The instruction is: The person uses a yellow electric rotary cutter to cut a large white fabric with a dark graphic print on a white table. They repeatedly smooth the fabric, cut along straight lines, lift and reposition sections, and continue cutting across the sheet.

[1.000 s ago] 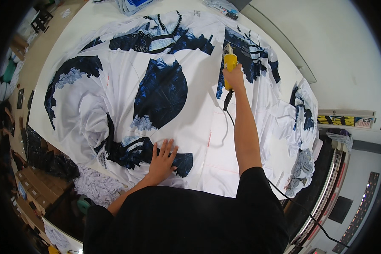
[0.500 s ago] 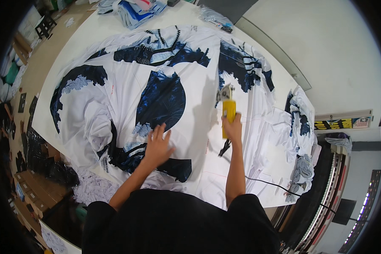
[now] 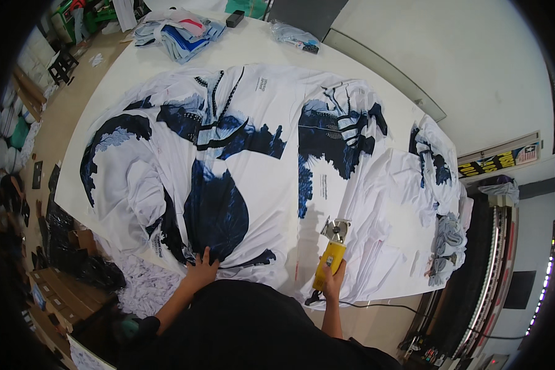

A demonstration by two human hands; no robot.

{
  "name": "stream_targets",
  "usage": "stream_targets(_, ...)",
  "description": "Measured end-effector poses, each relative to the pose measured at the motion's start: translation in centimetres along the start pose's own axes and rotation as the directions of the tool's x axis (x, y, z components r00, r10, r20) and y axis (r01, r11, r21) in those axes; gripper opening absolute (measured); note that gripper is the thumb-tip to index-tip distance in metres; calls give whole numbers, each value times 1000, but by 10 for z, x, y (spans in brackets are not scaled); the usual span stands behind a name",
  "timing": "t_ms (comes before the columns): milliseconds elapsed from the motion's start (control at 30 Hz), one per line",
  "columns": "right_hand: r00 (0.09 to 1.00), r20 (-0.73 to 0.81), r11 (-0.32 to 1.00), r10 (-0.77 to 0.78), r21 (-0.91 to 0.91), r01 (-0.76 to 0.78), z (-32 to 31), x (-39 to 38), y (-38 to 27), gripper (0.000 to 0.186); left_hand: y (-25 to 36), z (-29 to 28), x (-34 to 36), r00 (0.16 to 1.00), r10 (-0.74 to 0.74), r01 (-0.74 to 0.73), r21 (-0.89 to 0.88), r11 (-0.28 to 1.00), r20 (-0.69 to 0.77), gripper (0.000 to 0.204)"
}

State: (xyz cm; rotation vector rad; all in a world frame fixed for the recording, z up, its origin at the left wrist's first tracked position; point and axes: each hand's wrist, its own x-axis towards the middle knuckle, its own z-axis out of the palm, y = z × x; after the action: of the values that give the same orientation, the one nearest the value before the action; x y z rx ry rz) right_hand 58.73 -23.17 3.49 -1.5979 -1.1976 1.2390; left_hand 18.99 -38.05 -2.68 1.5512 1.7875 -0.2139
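Observation:
A large sheet of white fabric printed in dark blue (image 3: 219, 206) lies rumpled over the table. My right hand (image 3: 333, 282) is wrapped round the yellow body of an electric rotary cloth cutter (image 3: 330, 259). The cutter's round metal blade head points away from me, over the white cloth right of the dark print. A black cord runs from its near end off to the right. My left hand (image 3: 201, 269) rests on the fabric near the table's front edge, fingers spread, at the lower end of a dark blue printed shape.
Folded blue and grey cloth (image 3: 182, 36) lies at the table's far left, near a small black block (image 3: 235, 19) and a clear plastic bag (image 3: 295, 37). Bundled grey cloth (image 3: 448, 250) sits at the right edge. White scraps (image 3: 145, 280) and boxes (image 3: 58, 296) are below left.
Both hands have come nearer to me, the right one bringing the cutter along. The printed fabric has been drawn toward me, and its dark shape now lies closer to the front edge.

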Motion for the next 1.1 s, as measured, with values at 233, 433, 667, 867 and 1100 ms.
stream_targets(233, 989, -71, 991, -129, -45, 126, 17, 57, -24, 42, 33, -185, 108, 869, 273, -365, -163, 916, -412, 62)
stream_targets(433, 956, -128, 963, -262, -97, 251, 49, 205, -24, 44, 45, -213, 245, 860, 98, -77, 62, 995, -500, 105)
stream_targets(667, 958, -247, 987, -143, -113, 118, -3, 105, 29, 54, 67, -173, 188, 934, 145, -120, 96, 988, -326, 120)
stream_targets(867, 963, -269, 984, 3, -172, -51, -46, -3, 27, 56, 92, -142, 85, 942, 333, -319, 185, 930, -50, 79)
stream_targets(1100, 938, -333, 986, -99, -159, 47, -26, 48, 5, 50, 70, -236, 269, 634, 357, -303, 204, 931, -686, 35)
